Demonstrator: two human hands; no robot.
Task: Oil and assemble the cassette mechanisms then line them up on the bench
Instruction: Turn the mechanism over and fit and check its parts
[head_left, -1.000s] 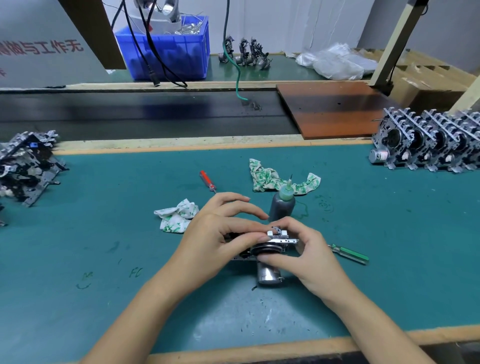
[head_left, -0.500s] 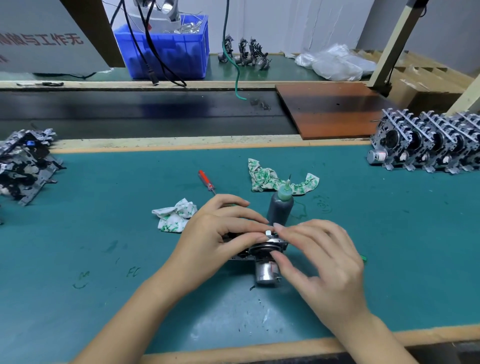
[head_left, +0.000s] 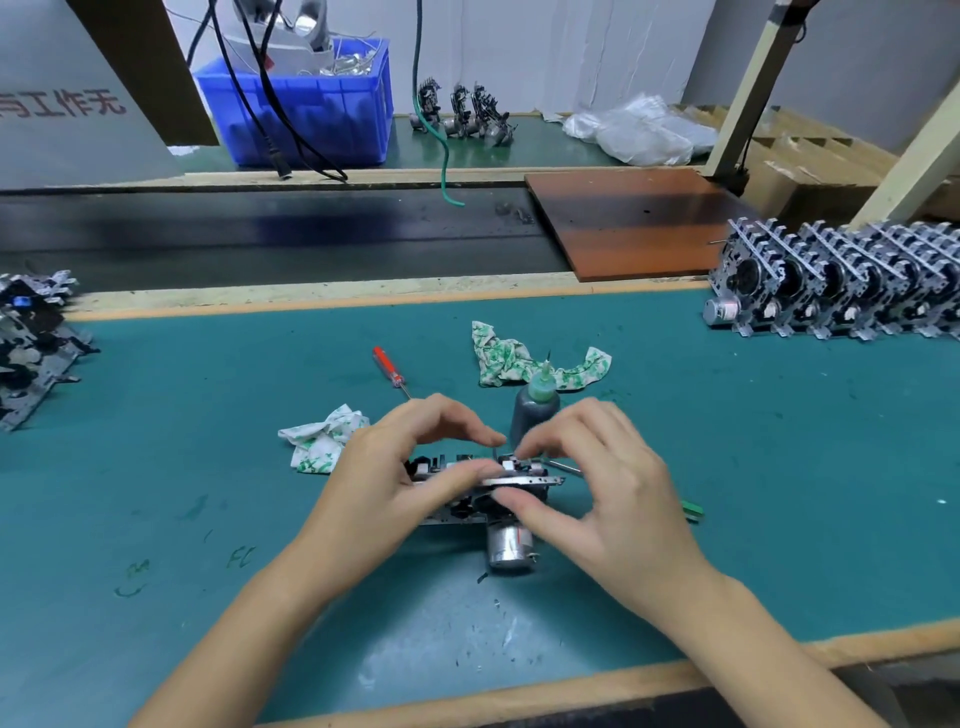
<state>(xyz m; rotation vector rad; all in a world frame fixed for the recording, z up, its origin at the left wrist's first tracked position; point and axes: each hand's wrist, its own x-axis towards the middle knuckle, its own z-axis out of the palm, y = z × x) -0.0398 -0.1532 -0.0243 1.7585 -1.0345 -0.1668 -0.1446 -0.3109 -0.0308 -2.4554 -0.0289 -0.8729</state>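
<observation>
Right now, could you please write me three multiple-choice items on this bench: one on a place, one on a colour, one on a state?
1. Where does the row of finished mechanisms stand on the bench?
A. far right
B. near left corner
C. in the blue bin

2. What colour is the handle of the screwdriver beyond the left hand?
A. yellow
B. red
C. black

3. How is the oil bottle?
A. lying on its side
B. held in the right hand
C. standing upright, unheld

Answers: 1 A, the row lines the right edge. 2 B, its handle is red. 3 C, it stands behind both hands, while the right hand and left hand grip the cassette mechanism.
</observation>
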